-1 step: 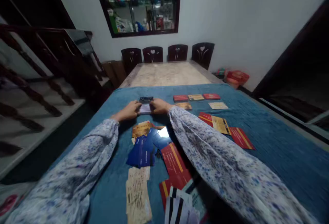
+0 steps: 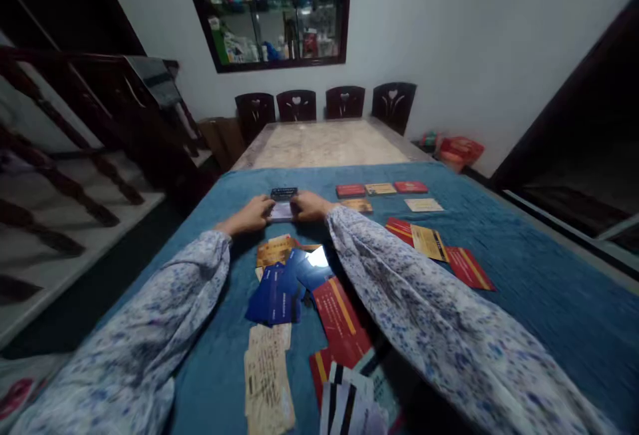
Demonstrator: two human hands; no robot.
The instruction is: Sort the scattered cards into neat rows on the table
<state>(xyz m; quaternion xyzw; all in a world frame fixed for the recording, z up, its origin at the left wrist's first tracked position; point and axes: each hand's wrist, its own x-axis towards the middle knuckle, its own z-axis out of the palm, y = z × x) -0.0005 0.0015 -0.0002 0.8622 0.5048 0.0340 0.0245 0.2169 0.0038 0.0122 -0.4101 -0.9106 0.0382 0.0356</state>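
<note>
Just on the near side of the dark card (image 2: 284, 191), the pale cards (image 2: 282, 211) lie between the left hand (image 2: 254, 212) and the right hand (image 2: 310, 207), both curled nearly closed, gripping opposite edges.

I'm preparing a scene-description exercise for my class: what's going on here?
A person's left hand and right hand hold a pale lilac rectangular card between them, on the near side of a black printed rectangular card, over a blue cloth. Overlapping dark-blue rectangular cards and beige printed cards lie nearer the person.
</note>
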